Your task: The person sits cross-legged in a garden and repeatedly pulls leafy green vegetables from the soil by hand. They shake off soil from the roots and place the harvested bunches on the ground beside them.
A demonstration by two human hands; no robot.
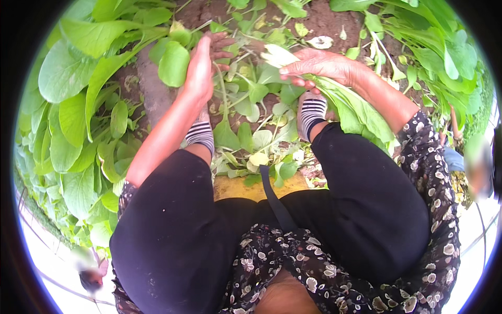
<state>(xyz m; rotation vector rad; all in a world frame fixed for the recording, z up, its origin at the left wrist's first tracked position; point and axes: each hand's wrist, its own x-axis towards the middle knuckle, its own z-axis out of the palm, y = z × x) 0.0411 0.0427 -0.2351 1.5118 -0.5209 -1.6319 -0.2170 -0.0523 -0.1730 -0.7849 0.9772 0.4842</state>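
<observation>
My right hand is closed around a leafy green vegetable plant. Its pale stem base points inward, towards my left hand, and its leaves trail down over my right forearm's underside and knee. My left hand is raised on the other side with its fingers apart, slightly blurred, near a rounded green leaf; I see nothing gripped in it. Between the hands, a gap shows loose leaves and stems lying on the soil.
Dense leafy plants stand at the left, with more plants at the right. Brown soil lies ahead. A yellow surface shows between my thighs. Other people are partly visible at the far right and lower left.
</observation>
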